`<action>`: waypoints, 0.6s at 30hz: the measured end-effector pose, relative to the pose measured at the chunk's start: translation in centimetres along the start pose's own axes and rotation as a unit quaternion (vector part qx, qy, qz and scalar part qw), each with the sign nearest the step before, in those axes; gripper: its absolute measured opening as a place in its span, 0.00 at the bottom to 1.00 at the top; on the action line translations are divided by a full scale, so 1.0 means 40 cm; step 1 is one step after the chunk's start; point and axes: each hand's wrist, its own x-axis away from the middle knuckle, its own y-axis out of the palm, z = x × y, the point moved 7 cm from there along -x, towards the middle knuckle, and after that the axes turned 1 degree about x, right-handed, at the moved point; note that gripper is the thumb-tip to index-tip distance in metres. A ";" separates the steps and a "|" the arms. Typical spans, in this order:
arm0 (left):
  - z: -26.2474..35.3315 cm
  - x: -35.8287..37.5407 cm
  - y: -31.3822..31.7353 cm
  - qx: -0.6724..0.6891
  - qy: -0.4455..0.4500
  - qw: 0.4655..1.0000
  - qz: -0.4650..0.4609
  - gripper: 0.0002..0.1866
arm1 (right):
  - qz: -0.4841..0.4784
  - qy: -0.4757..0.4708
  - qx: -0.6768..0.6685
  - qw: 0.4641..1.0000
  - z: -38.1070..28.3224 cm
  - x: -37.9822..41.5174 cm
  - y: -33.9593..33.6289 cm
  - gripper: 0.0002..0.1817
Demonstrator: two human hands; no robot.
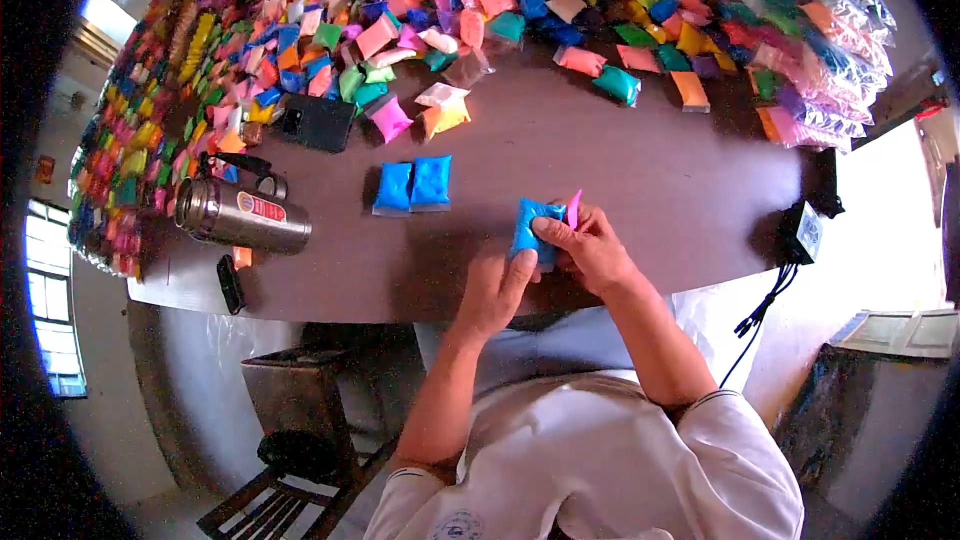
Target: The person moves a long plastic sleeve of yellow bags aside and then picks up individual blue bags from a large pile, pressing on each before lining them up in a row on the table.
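Note:
A small clear packet with blue filling [527, 225] is held above the table's near edge between both hands. My left hand [492, 288] is closed on its lower left part, thumb lying along the front. My right hand [598, 250] presses its thumb on the packet's right side, the other fingers curled behind. A bright pink piece [574, 206] sticks up from between the right fingers; its lower end is hidden. Left of the hands, two more blue packets, a left one [393, 187] and a right one [431, 183], lie side by side on the brown table [590, 155].
Colourful packets [400, 0] are heaped along the far side and left end. A steel flask [245, 216] lies on its side at left, near a black flat object [318, 123]. A black box with cables [800, 232] sits at the right edge. Below stands a wooden chair [300, 410].

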 end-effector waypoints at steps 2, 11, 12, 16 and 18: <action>-0.012 0.002 0.003 0.010 -0.018 1.000 0.004 0.20 | 0.012 -0.008 -0.032 0.999 -0.001 -0.004 -0.006 0.11; -0.014 0.005 -0.003 0.033 -0.046 0.998 0.007 0.22 | 0.008 0.059 0.045 0.997 0.024 -0.004 -0.039 0.10; -0.019 0.007 -0.004 0.022 -0.058 0.998 0.005 0.22 | 0.014 0.081 0.030 0.996 0.034 -0.008 -0.047 0.09; -0.037 0.009 -0.005 0.025 -0.048 0.998 0.012 0.22 | 0.028 0.113 -0.008 0.993 0.075 -0.014 -0.078 0.06; -0.030 0.003 -0.004 0.021 -0.036 0.999 0.006 0.22 | -0.003 0.102 -0.014 0.995 0.065 -0.013 -0.067 0.06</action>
